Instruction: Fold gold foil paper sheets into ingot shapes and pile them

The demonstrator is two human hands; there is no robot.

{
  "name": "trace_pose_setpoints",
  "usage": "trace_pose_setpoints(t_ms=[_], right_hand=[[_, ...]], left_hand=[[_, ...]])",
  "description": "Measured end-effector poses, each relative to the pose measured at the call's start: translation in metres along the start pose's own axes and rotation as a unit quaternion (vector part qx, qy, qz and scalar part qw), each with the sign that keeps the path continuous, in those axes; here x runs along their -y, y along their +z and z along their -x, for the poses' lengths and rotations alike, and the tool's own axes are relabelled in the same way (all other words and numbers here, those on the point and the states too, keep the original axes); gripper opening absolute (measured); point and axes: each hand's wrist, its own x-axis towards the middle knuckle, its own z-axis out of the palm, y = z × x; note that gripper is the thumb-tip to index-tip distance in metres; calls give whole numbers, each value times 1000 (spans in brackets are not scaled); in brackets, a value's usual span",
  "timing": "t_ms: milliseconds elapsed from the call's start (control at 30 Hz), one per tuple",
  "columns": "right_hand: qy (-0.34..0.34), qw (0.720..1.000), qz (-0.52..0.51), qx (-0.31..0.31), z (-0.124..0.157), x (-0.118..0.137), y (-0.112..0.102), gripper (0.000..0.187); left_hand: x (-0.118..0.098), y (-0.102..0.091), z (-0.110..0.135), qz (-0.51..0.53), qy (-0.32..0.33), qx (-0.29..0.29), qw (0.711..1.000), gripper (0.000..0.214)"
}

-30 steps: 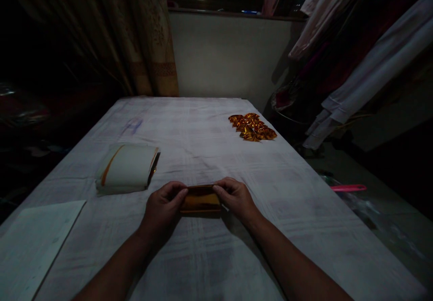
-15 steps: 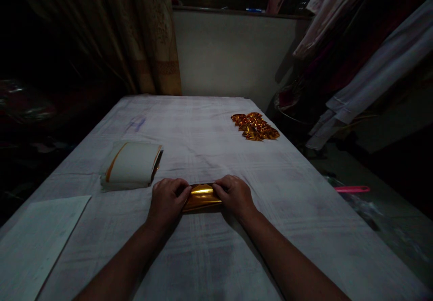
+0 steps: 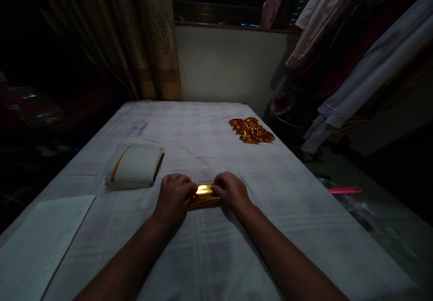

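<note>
A piece of shiny gold foil paper (image 3: 204,197), folded into a narrow strip, lies on the table between my two hands. My left hand (image 3: 175,197) is closed on its left end, thumb and fingers pinching the top edge. At the right end my right hand (image 3: 232,192) pinches the same strip. Both palms rest low against the tablecloth, and the fingers cover the strip's ends. To the left of my left hand sits a stack of whitish paper (image 3: 137,166) with an orange-gold edge. Farther off at the right lies a cluster of crumpled-looking folded gold pieces (image 3: 252,130).
A pale checked cloth (image 3: 189,152) covers the table. A white sheet (image 3: 37,242) lies at the near left. Clothes (image 3: 365,66) hang beyond the right edge, above a pink handle (image 3: 345,190). A curtain (image 3: 149,39) and a pink cup (image 3: 269,13) on the sill are behind.
My left hand has moved slightly right, closer to my right hand. Less of the gold strip shows between them, and its upper part looks more rolled or folded. The camera has shifted a little.
</note>
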Motion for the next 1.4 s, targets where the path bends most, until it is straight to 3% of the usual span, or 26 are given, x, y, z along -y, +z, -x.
trace_pose_setpoints(t_ms=[133, 333, 533, 700, 833, 1000, 1200, 1400], right_hand=[[-1, 990, 82, 111, -11, 6, -19, 17], [-19, 967, 157, 201, -40, 38, -41, 19], [-77, 965, 176, 181, -28, 63, -27, 24], [-95, 977, 128, 141, 0, 41, -12, 22], [-97, 983, 89, 130, 5, 24, -9, 20], [-73, 985, 78, 135, -3, 30, -11, 17], [-49, 991, 95, 80, 12, 47, -7, 26], [-100, 991, 71, 44, 25, 33, 2, 22]], left_hand=[[-7, -14, -3, -40, 26, 61, 997, 12], [-20, -25, -7, -83, 21, 113, 990, 14], [-20, -20, -4, -70, 7, 95, 993, 16], [-14, -10, 9, -33, -11, 69, 997, 18], [-5, -2, 15, 3, -24, 49, 999, 26], [3, 4, 16, 25, -35, 30, 999, 32], [1, 7, 23, 36, -28, 1, 999, 30], [2, 0, 34, 39, 8, 6, 999, 29]])
